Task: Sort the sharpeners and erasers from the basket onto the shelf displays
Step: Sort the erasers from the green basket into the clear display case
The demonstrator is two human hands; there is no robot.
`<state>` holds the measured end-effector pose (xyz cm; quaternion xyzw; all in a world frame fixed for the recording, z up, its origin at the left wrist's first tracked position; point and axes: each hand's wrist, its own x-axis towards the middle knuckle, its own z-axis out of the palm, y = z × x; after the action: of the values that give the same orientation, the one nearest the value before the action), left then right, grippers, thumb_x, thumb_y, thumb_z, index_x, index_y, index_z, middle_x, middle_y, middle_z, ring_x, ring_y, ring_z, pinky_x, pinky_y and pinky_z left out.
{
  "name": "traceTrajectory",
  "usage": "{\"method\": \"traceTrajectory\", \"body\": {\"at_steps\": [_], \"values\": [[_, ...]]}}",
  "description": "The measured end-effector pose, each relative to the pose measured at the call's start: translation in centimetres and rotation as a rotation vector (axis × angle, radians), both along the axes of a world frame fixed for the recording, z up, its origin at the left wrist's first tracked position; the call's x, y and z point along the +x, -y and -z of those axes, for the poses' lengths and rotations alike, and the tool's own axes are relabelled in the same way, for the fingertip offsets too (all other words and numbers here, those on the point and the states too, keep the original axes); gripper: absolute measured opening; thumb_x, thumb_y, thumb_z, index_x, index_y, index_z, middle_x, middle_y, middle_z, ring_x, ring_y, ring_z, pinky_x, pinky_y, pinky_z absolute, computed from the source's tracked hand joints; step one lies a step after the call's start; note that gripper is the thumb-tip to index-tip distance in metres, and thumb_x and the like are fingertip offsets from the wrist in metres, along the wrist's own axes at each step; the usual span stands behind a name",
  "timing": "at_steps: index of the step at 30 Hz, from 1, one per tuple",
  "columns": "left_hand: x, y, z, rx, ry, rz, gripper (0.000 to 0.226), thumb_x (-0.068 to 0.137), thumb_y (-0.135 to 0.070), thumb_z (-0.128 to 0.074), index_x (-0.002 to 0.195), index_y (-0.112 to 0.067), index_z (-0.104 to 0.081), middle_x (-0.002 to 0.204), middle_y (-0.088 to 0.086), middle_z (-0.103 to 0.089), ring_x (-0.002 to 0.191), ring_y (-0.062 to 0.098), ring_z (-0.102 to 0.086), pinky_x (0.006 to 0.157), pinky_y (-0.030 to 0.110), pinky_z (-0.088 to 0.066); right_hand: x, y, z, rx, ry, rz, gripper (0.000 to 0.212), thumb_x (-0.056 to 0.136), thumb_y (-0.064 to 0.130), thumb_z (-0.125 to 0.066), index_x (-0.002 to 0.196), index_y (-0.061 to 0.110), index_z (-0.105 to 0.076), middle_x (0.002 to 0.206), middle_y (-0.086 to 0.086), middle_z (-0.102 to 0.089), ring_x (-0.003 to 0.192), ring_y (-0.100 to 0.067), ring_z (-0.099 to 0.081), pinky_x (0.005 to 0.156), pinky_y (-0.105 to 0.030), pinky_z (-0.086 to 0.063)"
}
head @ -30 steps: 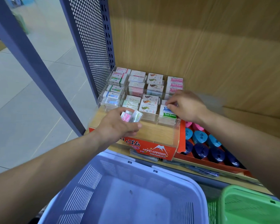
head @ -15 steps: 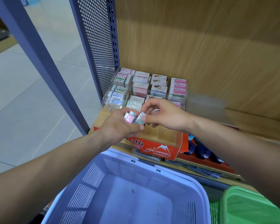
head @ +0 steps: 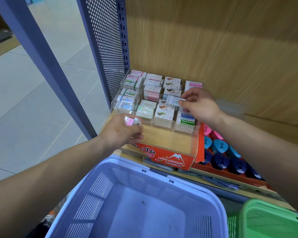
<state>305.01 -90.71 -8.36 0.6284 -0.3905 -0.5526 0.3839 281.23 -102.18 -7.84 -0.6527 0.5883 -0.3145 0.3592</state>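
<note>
From the head camera I see my right hand (head: pixel 200 107) raised over the clear eraser display (head: pixel 162 129), thumb and fingers pinched together on a small pale blue eraser (head: pixel 173 100). That eraser hangs just above the third column of compartments, over the packs printed with a fish pattern, not yet resting in any slot. Just right of and below the pinch sit the blue and green packs marked "Hard Eraser" (head: pixel 187 118); beyond the fingertips, toward the wooden back panel (head: pixel 230 48), more rows of boxed erasers fill the rear compartments.

My left hand (head: pixel 121 130) is closed around a pink eraser (head: pixel 129 120) and a second small white-wrapped piece beside it, both poking out above the curled fingers. This hand hovers at the front left corner of the display, over its bare front row. Directly below that grip is the orange front card reading "HARD ERASER" (head: pixel 170 158).

To the right of my right wrist, a red tray of sharpeners (head: pixel 220 152) holds pink ones at the back, light blue in the middle and dark blue nearest me. Beneath both forearms is the blue basket (head: pixel 162 170); I see no stock in the part that shows. A green basket (head: pixel 272 219) sits just beside it, at its right.
</note>
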Motion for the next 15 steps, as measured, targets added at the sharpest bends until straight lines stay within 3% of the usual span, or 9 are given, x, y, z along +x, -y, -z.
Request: {"method": "traceTrajectory", "body": {"at_steps": [2, 5, 7, 10, 15], "values": [[0.2, 0.0, 0.2, 0.001, -0.013, -0.015, 0.027, 0.091, -0.002, -0.071, 0.114, -0.006, -0.058, 0.078, 0.014, -0.072, 0.071, 0.025, -0.072, 0.072, 0.036, -0.064, 0.7, 0.6, 0.6, -0.046, -0.052, 0.019, 0.011, 0.087, 0.017, -0.076, 0.088, 0.021, -0.066, 0.082, -0.013, -0.068, 0.068, -0.021, -0.065, 0.068, -0.039, -0.057], [0.4, -0.1, 0.2, 0.007, -0.015, -0.009, 0.030, 0.093, -0.007, -0.070, 0.113, -0.015, -0.048, 0.091, 0.017, -0.076, 0.076, 0.025, -0.072, 0.077, 0.040, -0.063, 1.8, 0.7, 1.3, -0.124, -0.154, -0.011, 0.009, 0.089, 0.019, -0.074, 0.096, 0.017, -0.069, 0.085, -0.006, -0.068, 0.070, -0.014, -0.060, 0.058, -0.021, -0.045], [0.5, -0.1, 0.0, 0.010, 0.000, 0.012, 0.032, 0.094, -0.010, -0.069, 0.117, -0.013, -0.048, 0.094, 0.018, -0.077, 0.075, 0.025, -0.072, 0.072, 0.037, -0.063, 2.2, 0.8, 1.6, -0.171, -0.193, -0.026, 0.008, 0.091, 0.020, -0.072, 0.099, 0.018, -0.071, 0.087, 0.000, -0.067, 0.080, -0.014, -0.063, 0.061, -0.016, -0.042], [0.7, -0.3, -0.1, 0.014, 0.024, 0.028, 0.038, 0.093, -0.012, -0.071, 0.123, -0.007, -0.049, 0.093, 0.016, -0.077, 0.074, 0.026, -0.072, 0.064, 0.032, -0.062, 2.2, 0.8, 2.2, -0.271, -0.318, -0.040, 0.015, 0.094, 0.022, -0.067, 0.107, 0.018, -0.074, 0.101, -0.003, -0.064, 0.089, -0.015, -0.058, 0.074, -0.021, -0.039], [0.9, -0.5, 0.0, 0.018, 0.022, 0.017, 0.042, 0.089, -0.010, -0.075, 0.124, -0.006, -0.053, 0.096, 0.019, -0.076, 0.084, 0.034, -0.076, 0.073, 0.039, -0.064, 2.0, 0.2, 2.7, -0.298, -0.435, -0.087, 0.028, 0.098, 0.020, -0.062, 0.123, 0.014, -0.070, 0.115, -0.013, -0.059, 0.104, -0.027, -0.058, 0.091, -0.032, -0.046]]}}
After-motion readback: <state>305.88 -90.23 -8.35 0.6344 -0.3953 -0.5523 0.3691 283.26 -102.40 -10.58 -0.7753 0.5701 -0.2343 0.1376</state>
